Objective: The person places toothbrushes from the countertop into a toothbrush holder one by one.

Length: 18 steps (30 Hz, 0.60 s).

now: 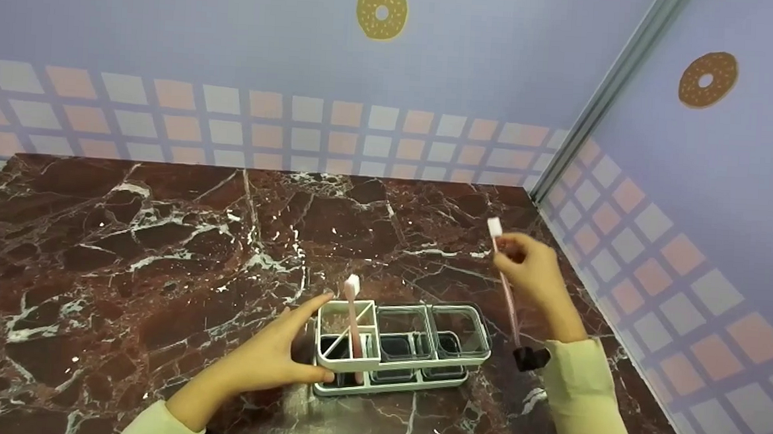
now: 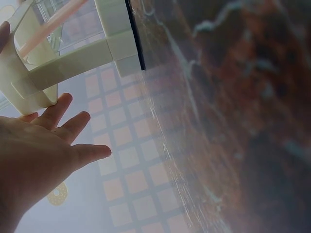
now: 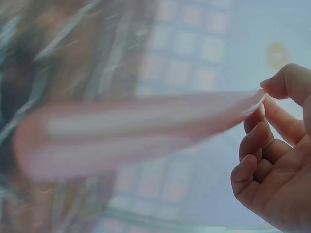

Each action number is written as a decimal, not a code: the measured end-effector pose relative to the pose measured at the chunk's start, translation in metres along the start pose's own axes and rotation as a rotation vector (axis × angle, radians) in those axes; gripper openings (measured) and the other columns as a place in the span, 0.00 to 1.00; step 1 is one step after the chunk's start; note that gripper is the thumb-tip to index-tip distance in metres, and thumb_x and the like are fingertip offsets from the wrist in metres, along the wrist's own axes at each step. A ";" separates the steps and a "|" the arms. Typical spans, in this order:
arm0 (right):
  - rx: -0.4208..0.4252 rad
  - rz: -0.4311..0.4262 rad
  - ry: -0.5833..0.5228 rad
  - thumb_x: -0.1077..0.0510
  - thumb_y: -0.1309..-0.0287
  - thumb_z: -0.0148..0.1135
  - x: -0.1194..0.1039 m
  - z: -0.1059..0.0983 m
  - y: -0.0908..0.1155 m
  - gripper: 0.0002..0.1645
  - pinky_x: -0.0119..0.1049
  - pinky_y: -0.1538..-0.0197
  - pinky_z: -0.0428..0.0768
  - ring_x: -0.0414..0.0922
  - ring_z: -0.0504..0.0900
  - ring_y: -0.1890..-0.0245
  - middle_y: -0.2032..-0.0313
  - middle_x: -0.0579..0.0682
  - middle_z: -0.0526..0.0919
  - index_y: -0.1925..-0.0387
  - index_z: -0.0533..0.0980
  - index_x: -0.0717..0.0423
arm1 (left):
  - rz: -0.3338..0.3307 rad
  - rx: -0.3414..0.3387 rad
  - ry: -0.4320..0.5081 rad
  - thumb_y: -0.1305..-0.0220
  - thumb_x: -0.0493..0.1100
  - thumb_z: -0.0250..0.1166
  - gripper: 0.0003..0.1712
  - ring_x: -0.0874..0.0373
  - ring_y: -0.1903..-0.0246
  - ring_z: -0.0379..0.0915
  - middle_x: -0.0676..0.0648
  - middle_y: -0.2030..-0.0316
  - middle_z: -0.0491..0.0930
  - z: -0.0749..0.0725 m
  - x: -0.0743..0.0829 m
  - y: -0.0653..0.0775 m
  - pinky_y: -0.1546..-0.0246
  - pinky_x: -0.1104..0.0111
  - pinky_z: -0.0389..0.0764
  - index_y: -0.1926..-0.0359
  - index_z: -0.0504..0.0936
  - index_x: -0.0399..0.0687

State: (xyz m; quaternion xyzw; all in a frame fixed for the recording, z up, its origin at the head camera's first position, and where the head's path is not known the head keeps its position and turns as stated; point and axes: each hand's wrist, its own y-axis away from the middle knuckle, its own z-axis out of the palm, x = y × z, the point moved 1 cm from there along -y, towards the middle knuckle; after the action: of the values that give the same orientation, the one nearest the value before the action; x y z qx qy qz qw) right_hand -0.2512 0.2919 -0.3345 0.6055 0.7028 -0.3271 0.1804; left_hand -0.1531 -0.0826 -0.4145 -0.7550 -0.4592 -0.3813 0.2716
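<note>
A white toothbrush holder (image 1: 357, 366) with clear cups stands on the marble-patterned table. A pink toothbrush (image 1: 354, 328) with a white head stands in its left compartment, leaning slightly. My left hand (image 1: 267, 355) holds the holder's left end, thumb at the front corner and index finger at the back corner. In the left wrist view the hand's other fingers (image 2: 73, 127) spread below the frame. Off to the holder's right, my right hand (image 1: 531, 267) pinches a second pink toothbrush (image 1: 508, 299) between thumb and index finger, bristles up. Its handle (image 3: 136, 136) looms blurred in the right wrist view.
Two clear cups (image 1: 460, 333) sit in the right part of the holder. Behind the table (image 1: 160, 251) rises a lilac wall (image 1: 237, 37) with checks and a doughnut print. Another wall (image 1: 705, 194) borders the right side, close to my right arm.
</note>
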 end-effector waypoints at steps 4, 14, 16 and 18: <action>0.099 -0.115 -0.099 0.68 0.47 0.61 -0.042 -0.006 0.012 0.15 0.24 0.78 0.73 0.39 0.72 0.78 0.72 0.53 0.82 0.55 0.80 0.64 | 0.008 0.003 -0.003 0.59 0.55 0.78 0.63 0.33 0.30 0.46 0.42 0.28 0.55 0.000 -0.001 0.000 0.33 0.35 0.39 0.25 0.51 0.62; 0.142 -0.458 -0.352 0.74 0.50 0.61 -0.120 0.001 0.041 0.12 0.23 0.78 0.72 0.36 0.71 0.79 0.76 0.47 0.80 0.61 0.78 0.69 | 0.022 0.011 0.001 0.59 0.55 0.78 0.63 0.34 0.31 0.51 0.41 0.28 0.56 0.001 -0.002 0.001 0.36 0.32 0.48 0.25 0.51 0.62; 0.135 -0.489 -0.401 0.73 0.49 0.61 -0.130 0.007 0.044 0.11 0.23 0.77 0.73 0.36 0.71 0.78 0.75 0.47 0.80 0.61 0.78 0.70 | 0.024 0.011 0.000 0.59 0.56 0.78 0.63 0.34 0.31 0.52 0.41 0.28 0.57 0.001 -0.002 0.001 0.37 0.31 0.49 0.25 0.51 0.63; 0.132 -0.508 -0.440 0.73 0.49 0.61 -0.138 0.014 0.047 0.10 0.24 0.77 0.73 0.36 0.71 0.78 0.75 0.49 0.80 0.62 0.77 0.71 | 0.024 0.011 -0.001 0.60 0.57 0.78 0.63 0.33 0.31 0.52 0.41 0.28 0.57 0.001 -0.002 0.001 0.37 0.31 0.48 0.25 0.51 0.64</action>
State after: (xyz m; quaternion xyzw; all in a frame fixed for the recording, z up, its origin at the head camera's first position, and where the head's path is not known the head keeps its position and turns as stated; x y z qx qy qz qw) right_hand -0.1799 0.1833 -0.2660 0.3363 0.7528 -0.5290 0.2006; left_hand -0.1521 -0.0835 -0.4172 -0.7593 -0.4522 -0.3749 0.2800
